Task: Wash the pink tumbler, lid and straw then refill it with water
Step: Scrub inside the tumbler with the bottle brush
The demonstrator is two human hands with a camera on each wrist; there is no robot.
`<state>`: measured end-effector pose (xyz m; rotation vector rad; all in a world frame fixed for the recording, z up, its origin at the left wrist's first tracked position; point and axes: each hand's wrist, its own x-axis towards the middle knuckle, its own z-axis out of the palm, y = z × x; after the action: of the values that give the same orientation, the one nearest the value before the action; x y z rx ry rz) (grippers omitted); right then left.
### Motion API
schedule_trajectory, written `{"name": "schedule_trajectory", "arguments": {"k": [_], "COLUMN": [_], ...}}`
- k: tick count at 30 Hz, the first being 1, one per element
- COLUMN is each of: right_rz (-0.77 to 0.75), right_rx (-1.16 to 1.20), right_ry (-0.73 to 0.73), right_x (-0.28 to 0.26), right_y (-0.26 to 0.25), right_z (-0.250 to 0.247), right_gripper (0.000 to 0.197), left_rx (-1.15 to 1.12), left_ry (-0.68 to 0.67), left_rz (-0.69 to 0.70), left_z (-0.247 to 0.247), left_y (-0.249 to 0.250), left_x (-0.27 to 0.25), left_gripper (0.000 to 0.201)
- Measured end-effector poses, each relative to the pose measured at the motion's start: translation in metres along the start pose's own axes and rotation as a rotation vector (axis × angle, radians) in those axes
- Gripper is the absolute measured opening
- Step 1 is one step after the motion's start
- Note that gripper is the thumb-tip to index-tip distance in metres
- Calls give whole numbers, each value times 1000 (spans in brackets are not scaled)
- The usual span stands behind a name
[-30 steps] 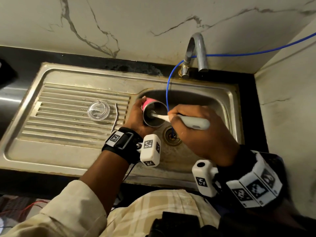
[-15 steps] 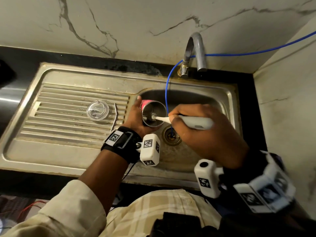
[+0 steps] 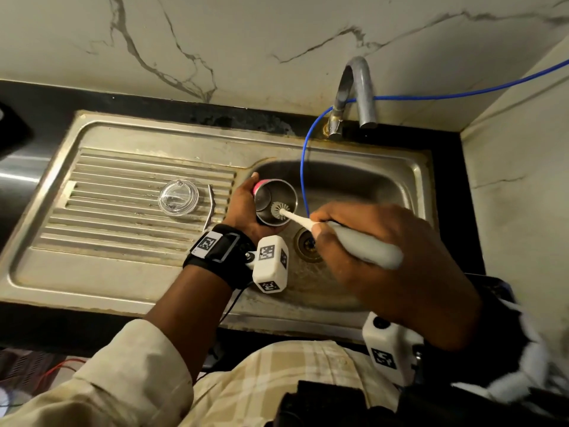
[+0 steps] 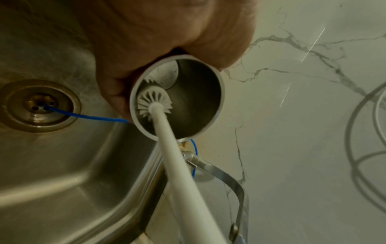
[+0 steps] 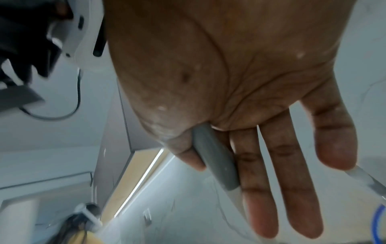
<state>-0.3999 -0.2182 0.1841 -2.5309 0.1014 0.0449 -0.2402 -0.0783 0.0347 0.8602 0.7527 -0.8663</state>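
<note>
My left hand (image 3: 244, 203) grips the pink tumbler (image 3: 275, 201) on its side over the sink basin (image 3: 354, 186), steel mouth facing right. My right hand (image 3: 318, 224) holds the bottle brush's grey handle (image 3: 365, 246), pinched between thumb and fingers (image 5: 215, 158). The white bristle head (image 3: 279, 209) sits just inside the tumbler's lower rim; the left wrist view shows the bristle head (image 4: 154, 104) against the inner wall of the tumbler (image 4: 196, 99). The clear lid (image 3: 178, 197) and the bent metal straw (image 3: 210, 208) lie on the ribbed drainboard (image 3: 123, 238).
A curved faucet (image 3: 357, 87) stands behind the basin. A thin blue tube (image 3: 303, 180) runs from the right wall down into the drain (image 3: 308, 245), passing between tumbler and right hand. Marble walls close the back and right; black counter borders the sink.
The right hand has drawn back toward me and to the right, so the brush head now sits nearer the tumbler's mouth. The left hand has kept the tumbler nearly still.
</note>
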Motion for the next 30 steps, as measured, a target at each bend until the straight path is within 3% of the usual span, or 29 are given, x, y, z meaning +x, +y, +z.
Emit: {"name": "schedule_trajectory", "arguments": {"k": [5,12,21,27,30], "right_rz": [0,0,-24,-131,-132], "right_rx": [-65,88,88,238,368], "right_ry": [38,44,115,59,66], "right_x": [17,2,15,19,25], "right_y": [5,4,19,27,31], "right_z": [35,0,24,20,36], "right_gripper": [33,31,28,22,16], "left_rx": [52,-19,40,36,56], "left_ry": [-92,-16,-139,-91,-105], "left_rz": [-58,-27,-99,-47,42], "left_z": [9,-5,9,12,17], "left_y": [-9,7,-7,5,1], "left_x": [-2,-4,-9,-7,-9], "left_gripper": [75,58,60,60,45]}}
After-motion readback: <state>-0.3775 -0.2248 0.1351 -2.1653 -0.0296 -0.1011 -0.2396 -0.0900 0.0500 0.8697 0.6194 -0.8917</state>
